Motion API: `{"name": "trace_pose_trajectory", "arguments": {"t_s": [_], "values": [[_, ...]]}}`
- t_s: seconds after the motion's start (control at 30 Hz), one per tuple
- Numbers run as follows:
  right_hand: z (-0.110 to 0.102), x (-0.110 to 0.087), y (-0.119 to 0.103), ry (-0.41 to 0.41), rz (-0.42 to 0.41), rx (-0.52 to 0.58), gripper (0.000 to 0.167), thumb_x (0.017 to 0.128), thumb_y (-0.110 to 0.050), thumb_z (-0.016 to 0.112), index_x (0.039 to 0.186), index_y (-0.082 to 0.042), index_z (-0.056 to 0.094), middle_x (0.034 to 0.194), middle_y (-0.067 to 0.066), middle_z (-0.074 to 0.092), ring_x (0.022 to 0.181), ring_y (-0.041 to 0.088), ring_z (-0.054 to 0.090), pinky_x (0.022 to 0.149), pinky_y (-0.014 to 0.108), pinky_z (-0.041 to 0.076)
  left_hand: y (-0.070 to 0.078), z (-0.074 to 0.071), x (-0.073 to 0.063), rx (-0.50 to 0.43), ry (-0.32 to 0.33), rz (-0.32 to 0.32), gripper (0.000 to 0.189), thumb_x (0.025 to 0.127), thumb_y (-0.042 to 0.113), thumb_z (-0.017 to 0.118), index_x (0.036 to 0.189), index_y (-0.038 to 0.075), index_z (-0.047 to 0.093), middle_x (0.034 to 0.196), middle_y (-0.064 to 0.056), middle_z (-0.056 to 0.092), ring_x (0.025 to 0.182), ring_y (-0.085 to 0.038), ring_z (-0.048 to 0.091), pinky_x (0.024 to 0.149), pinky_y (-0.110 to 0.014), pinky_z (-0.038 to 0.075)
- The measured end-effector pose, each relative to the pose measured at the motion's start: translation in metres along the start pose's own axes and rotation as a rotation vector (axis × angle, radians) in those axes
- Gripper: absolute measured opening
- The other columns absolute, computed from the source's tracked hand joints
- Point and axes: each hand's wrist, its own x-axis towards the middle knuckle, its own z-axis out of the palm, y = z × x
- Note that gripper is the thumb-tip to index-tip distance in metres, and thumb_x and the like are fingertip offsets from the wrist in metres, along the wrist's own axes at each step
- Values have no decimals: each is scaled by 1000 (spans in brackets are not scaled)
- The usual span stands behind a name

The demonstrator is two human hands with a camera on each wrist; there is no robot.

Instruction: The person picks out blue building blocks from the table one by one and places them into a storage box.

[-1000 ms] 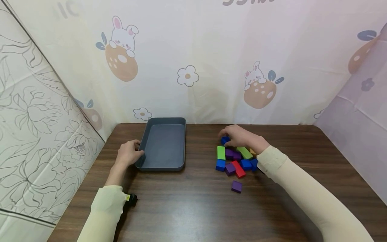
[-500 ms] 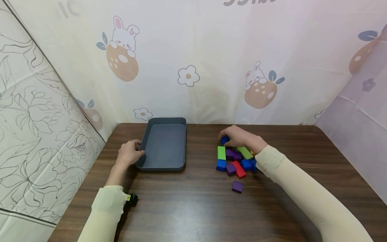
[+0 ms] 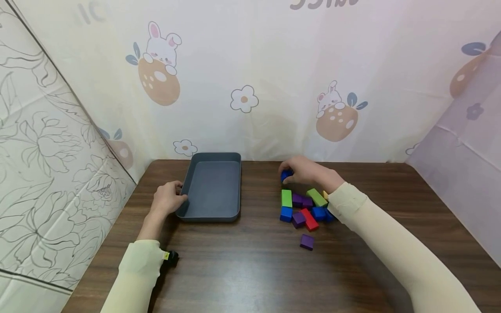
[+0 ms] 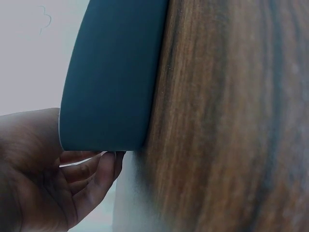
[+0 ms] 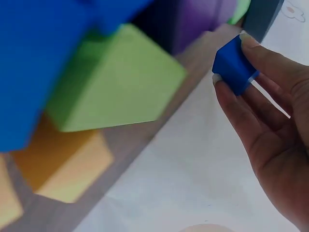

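Note:
My left hand (image 3: 166, 200) holds the left side of a dark grey rectangular tray (image 3: 213, 189), with the thumb at its rim. The left wrist view shows curled fingers against the tray's outer wall (image 4: 111, 82). Between thumb and fingertips, my right hand (image 3: 309, 171) pinches a blue block (image 3: 286, 174), seen plainly in the right wrist view as a blue block (image 5: 235, 65). Just nearer than that hand lies a loose group of blocks, among them an upright-lying green block (image 3: 286, 198), a red block (image 3: 309, 219) and a purple block (image 3: 298, 219).
A lone purple block (image 3: 307, 241) lies in front of the group. Part of a yellow block (image 3: 325, 195) shows beside the right sleeve. The brown wooden table (image 3: 242, 269) ends at a curtain (image 3: 274, 87) printed with rabbits.
My right hand has moved slightly away from me and to the left, carrying the blue block off from the group. The left hand and tray have stayed put.

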Motion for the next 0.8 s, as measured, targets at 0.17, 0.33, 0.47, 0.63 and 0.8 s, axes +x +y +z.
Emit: {"name": "trace_pose_trajectory", "arguments": {"t_s": [0.17,0.33,0.47,0.63,0.8], "values": [[-8,11,-13,13,3,10,23,94,-18,83,114,-11,77,108,2,72,99,25,63,91,46,56,-1,0,0,-2,-4,2,47,96,14,71,137,-8,62,118,-27,73,108,-44,69,90,-58,55],[-16,24,-34,35,-31,-12,19,94,-19,83,112,-14,77,105,1,73,96,22,64,88,44,57,0,-1,1,-6,-7,-3,48,97,14,71,138,-8,61,117,-26,73,107,-43,69,89,-57,55],[-20,36,-50,44,-70,-50,19,94,-21,83,111,-14,77,103,-1,73,93,22,63,88,43,56,0,-1,1,-9,-10,-5,48,97,14,71,138,-8,61,117,-26,74,106,-42,70,89,-56,56],[-24,50,-72,37,-86,-64,20,94,-22,82,112,-13,77,104,0,73,96,25,64,90,44,55,0,-2,1,-10,-5,-4,46,96,14,71,136,-7,63,114,-25,74,102,-41,70,86,-56,56],[-23,65,-89,27,-120,-74,21,95,-22,81,114,-12,77,107,0,73,98,26,64,90,41,54,0,-2,1,-9,-2,-4,46,96,14,71,136,-8,63,114,-25,74,103,-41,70,87,-56,55]]}}
